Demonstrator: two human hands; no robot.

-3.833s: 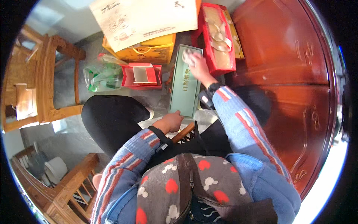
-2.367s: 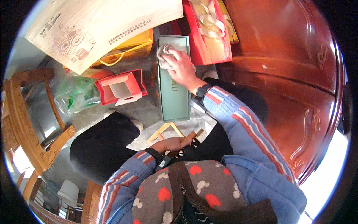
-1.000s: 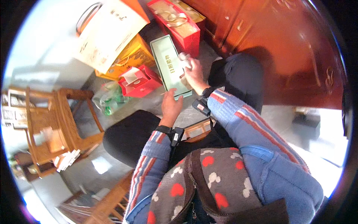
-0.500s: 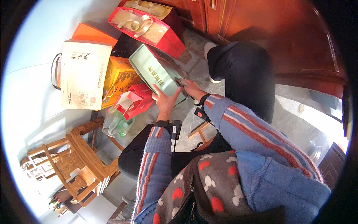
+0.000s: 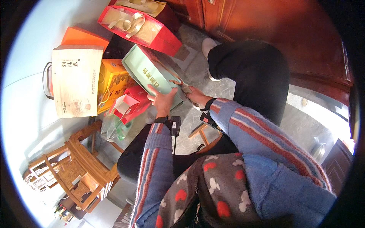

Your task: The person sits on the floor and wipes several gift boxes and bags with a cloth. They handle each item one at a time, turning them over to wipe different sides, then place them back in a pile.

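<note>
A pale green gift bag (image 5: pixel 146 70) with gold lettering and dark reddish sides stands tilted on the floor. My left hand (image 5: pixel 163 99) has its fingers spread against the bag's near end. At the right side of the bag my right hand (image 5: pixel 197 95) is closed on a small bunched grey-brown cloth (image 5: pixel 186 88), mostly covered by the fingers. A brown cord handle (image 5: pixel 175 81) lies on the bag's side just beyond that cloth. Left of my left hand is a smaller red box-like bag (image 5: pixel 135 104) with a white opening.
A red bag with a cream ribbon (image 5: pixel 131 24), a yellow bag (image 5: pixel 114 85) and a cream bag (image 5: pixel 76 81) stand by the wall. A clear plastic bag (image 5: pixel 114 127) lies near a wooden chair (image 5: pixel 81 167). Reddish wooden cabinets (image 5: pixel 266 22) line the right.
The view has shifted, so the bags sit a little further left. My right hand stays at the green bag's side, where the brown cord handle now shows. My left hand keeps against the bag.
</note>
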